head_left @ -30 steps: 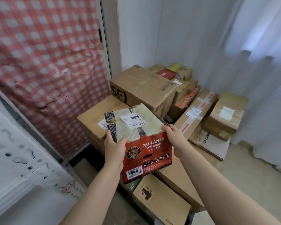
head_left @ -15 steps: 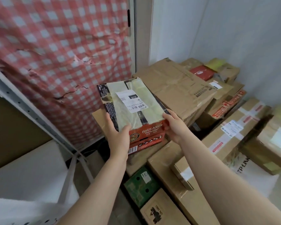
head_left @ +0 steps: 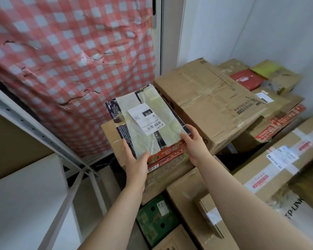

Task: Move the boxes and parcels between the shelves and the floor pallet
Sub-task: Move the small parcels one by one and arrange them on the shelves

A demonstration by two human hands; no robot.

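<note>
Nearest us, a green box lies low between the white shelf frame and a plain brown box. Above it, our left hand and right hand grip the red beer box at its near corners. The fingers of both curl round its edges, and the left thumb lies on top. This box, taped and bearing a white label, sits over a brown carton in the floor stack; we cannot tell whether it touches. Just beyond stands a large carton, with a red parcel behind it and a checked cloth at the left.
</note>
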